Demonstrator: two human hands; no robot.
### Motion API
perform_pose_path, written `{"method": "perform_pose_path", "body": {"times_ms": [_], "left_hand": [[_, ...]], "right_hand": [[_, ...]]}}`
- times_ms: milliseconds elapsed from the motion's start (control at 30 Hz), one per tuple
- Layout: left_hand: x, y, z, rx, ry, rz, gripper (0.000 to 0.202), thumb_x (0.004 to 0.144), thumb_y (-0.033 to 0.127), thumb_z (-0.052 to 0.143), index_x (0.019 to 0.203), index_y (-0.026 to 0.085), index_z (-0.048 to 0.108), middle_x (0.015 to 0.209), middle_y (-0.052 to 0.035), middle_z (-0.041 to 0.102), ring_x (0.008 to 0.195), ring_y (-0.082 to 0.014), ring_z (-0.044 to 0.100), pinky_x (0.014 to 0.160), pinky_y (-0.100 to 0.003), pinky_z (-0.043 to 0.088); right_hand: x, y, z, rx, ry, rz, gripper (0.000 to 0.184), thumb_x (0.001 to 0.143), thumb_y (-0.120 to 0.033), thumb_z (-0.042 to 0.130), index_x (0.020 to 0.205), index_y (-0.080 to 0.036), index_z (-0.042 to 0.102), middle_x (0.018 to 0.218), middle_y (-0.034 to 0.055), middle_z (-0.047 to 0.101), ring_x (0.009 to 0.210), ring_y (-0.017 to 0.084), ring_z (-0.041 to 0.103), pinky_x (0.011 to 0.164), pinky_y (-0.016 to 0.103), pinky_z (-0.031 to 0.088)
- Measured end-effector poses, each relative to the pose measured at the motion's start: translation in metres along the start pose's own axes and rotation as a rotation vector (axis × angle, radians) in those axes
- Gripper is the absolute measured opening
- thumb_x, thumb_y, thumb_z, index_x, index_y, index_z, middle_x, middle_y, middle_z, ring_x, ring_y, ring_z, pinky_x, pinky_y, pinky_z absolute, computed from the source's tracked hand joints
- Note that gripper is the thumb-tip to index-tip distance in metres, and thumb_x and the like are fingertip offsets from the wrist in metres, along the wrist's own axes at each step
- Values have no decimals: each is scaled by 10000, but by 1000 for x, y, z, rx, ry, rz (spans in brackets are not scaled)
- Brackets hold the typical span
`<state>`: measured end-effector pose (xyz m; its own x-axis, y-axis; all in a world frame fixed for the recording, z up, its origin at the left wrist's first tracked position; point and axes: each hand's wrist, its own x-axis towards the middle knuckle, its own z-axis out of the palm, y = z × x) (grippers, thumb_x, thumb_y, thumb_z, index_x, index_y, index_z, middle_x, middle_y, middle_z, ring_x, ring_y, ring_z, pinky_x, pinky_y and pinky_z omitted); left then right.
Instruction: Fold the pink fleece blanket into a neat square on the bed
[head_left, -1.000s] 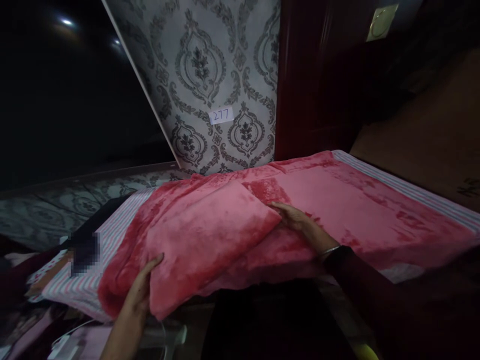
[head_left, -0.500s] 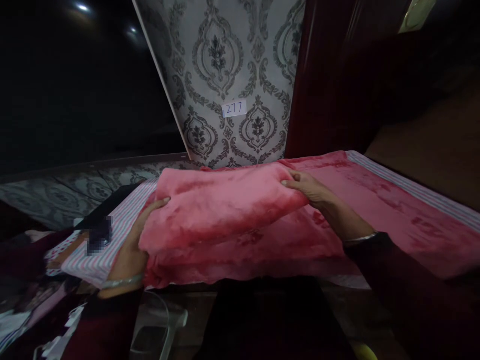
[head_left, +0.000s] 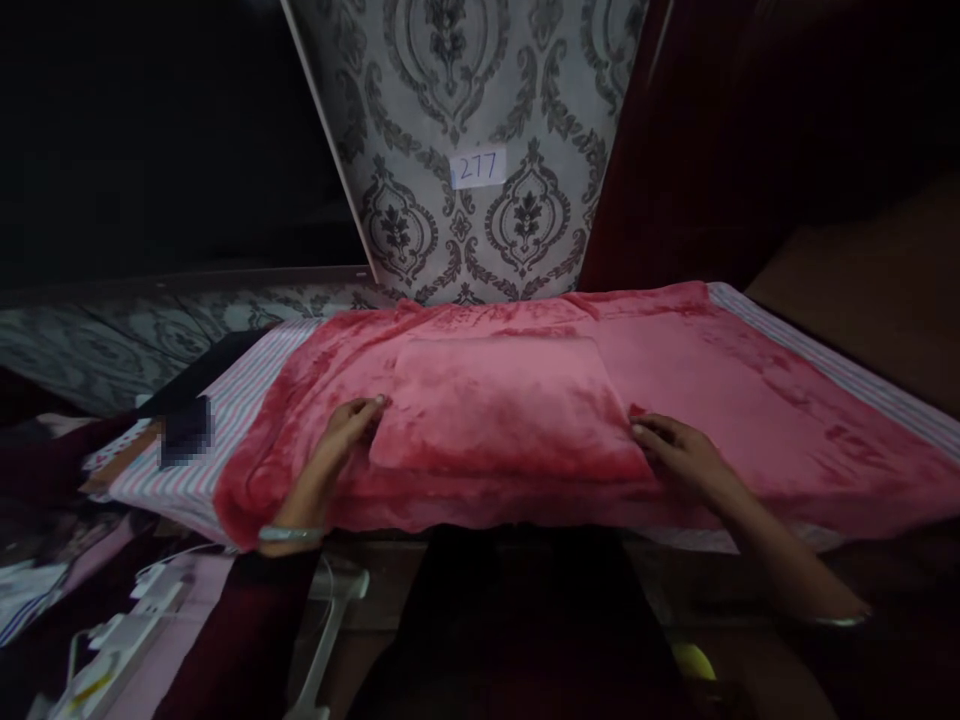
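A folded pink plush cloth lies flat, its front edge a deeper red. Under it spreads a larger pink plush blanket with red patterning. My left hand is at the cloth's left edge, thumb and fingers pinched together there. At the right edge, my right hand pinches a bit of the red plush between thumb and fingers. What the left fingertips grip is small and partly hidden.
Striped fabric shows under the blanket at both ends. A dark blurred object sits at left. Behind are a black screen and patterned wallpaper with a paper label. A white power strip lies lower left.
The folded cloth, held up between both hands before, now rests flat on the blanket. My hands have come down and moved outward to its side edges. The view has tilted downward slightly.
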<state>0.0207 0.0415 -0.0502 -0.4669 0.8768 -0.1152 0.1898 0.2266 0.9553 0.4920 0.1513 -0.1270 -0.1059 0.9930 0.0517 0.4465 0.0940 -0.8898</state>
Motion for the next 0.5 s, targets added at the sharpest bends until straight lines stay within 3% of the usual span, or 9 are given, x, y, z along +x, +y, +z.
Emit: {"method": "perform_pose_path", "body": {"times_ms": [100, 233, 300, 367, 500], "left_hand": [[-8, -13, -13, 50, -80, -131, 473, 679, 644, 775, 709, 219, 570, 475, 35, 538, 419, -158, 558, 404, -244, 398], [-36, -26, -20, 0, -168, -161, 520, 701, 659, 772, 879, 217, 565, 527, -7, 651, 391, -193, 600, 370, -247, 422], [-45, -27, -19, -74, -165, -151, 551, 711, 601, 802, 1009, 199, 571, 607, -40, 710, 460, -218, 668, 415, -262, 486], [-49, -26, -17, -170, -155, -162, 589, 706, 501, 843, 1118, 185, 564, 695, -65, 750, 576, -252, 737, 501, -295, 562], [-43, -20, -16, -408, -103, -176, 510, 697, 306, 838, 1140, 193, 612, 763, -5, 737, 651, -225, 750, 656, -356, 641]], "right_hand": [[-5, 1, -3, -70, 0, -7, 537, 712, -687, 682, 974, -223, 749, 930, 99, 757, 862, 306, 704, 813, 429, 576], [-16, -3, -3, -81, -28, 73, 618, 718, -688, 704, 1109, -211, 744, 777, 89, 720, 629, 277, 664, 615, 414, 561], [-23, -4, -4, -1, -81, 138, 681, 738, -681, 718, 1225, -206, 727, 710, 73, 687, 532, 265, 625, 531, 414, 548], [-28, -6, -6, 94, -100, 157, 700, 748, -647, 746, 1312, -234, 709, 761, 80, 697, 562, 271, 646, 530, 417, 567], [-26, -10, -7, 204, -88, 157, 705, 766, -621, 753, 1382, -286, 687, 885, 94, 717, 733, 293, 699, 586, 409, 607]]}}
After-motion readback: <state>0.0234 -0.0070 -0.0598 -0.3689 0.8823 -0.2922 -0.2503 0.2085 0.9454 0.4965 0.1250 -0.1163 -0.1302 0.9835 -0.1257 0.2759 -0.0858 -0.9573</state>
